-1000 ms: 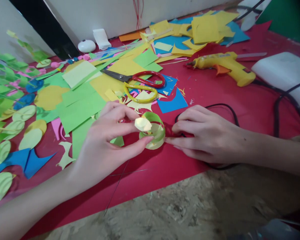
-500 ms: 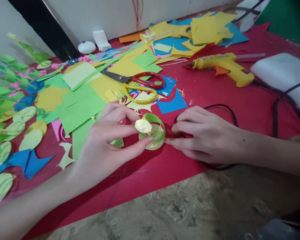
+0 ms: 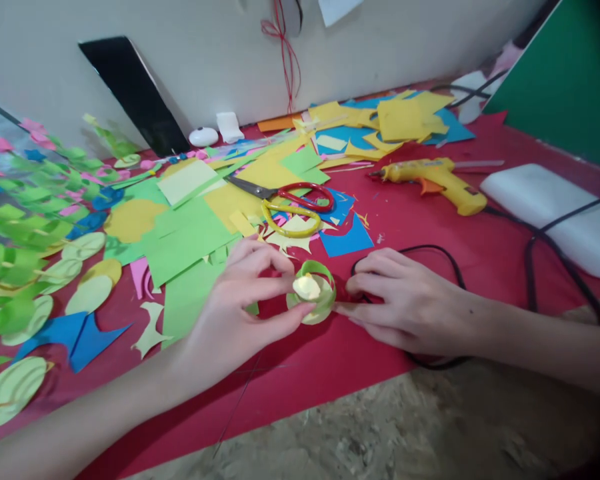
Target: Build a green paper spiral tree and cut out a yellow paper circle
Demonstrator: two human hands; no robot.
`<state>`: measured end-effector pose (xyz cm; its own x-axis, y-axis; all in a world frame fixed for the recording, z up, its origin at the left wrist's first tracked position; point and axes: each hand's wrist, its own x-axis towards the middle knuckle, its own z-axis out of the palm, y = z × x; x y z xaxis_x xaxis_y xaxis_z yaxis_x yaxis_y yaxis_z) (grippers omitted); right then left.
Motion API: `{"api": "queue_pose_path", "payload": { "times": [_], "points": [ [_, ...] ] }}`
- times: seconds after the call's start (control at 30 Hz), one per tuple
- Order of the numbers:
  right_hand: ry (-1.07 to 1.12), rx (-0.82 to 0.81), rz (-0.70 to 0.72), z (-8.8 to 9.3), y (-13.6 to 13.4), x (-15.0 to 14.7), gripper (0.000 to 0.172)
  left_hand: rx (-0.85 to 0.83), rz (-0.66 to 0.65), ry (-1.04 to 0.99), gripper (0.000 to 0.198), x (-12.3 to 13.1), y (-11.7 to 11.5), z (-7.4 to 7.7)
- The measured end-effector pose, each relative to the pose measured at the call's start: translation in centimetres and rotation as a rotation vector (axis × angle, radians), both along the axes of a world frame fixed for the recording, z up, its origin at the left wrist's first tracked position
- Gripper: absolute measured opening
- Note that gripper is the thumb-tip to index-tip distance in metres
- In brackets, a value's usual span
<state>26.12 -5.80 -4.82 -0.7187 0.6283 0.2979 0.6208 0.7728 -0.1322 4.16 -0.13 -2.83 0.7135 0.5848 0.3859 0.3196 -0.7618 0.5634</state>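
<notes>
Crowding the left of the tabletop (image 3: 330, 363), green curls (image 3: 3, 267) stood near pale discs (image 3: 87, 295). The left hand (image 3: 245, 305) pinched the flower (image 3: 307, 287) by thumb and finger, in front of the scissors (image 3: 267, 193). The flower was between both hands, its base beside the right hand (image 3: 407, 307), which was curled; whether that gripped anything, I couldn't tell. Farther right lay the glue gun (image 3: 439, 175).

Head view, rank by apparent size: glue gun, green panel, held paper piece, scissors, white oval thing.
1. Green panel
2. Glue gun and scissors: too alike to rank
3. Held paper piece
4. White oval thing
</notes>
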Motion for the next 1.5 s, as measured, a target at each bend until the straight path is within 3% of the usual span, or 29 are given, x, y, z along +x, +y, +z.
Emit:
{"api": "queue_pose_path", "payload": {
  "times": [0.23, 0.5, 0.63, 1.1, 1.5],
  "points": [
    [0.052, 0.003, 0.014, 0.3, -0.1, -0.1, 0.024, -0.063, 0.029, -0.005, 0.004, 0.0, -0.1, -0.3],
    [0.179, 0.154, 0.049, 0.9, -0.7, -0.1, 0.012, -0.089, 0.02, -0.072, 0.006, 0.1, -0.1, -0.4],
    [0.164, 0.161, 0.012, 0.9, -0.7, -0.5, 0.018, -0.089, 0.023, -0.097, 0.005, 0.0, -0.1, -0.5],
    [0.035, -0.122, -0.09, 0.6, -0.4, -1.0, 0.023, -0.139, 0.027, -0.125, 0.004, -0.4, -0.2, -1.1],
    [-0.004, -0.1, -0.113, 0.6, -0.1, -0.9, 0.018, -0.159, 0.037, -0.125, 0.006, -0.5, -0.2, -1.2]
  ]
}}
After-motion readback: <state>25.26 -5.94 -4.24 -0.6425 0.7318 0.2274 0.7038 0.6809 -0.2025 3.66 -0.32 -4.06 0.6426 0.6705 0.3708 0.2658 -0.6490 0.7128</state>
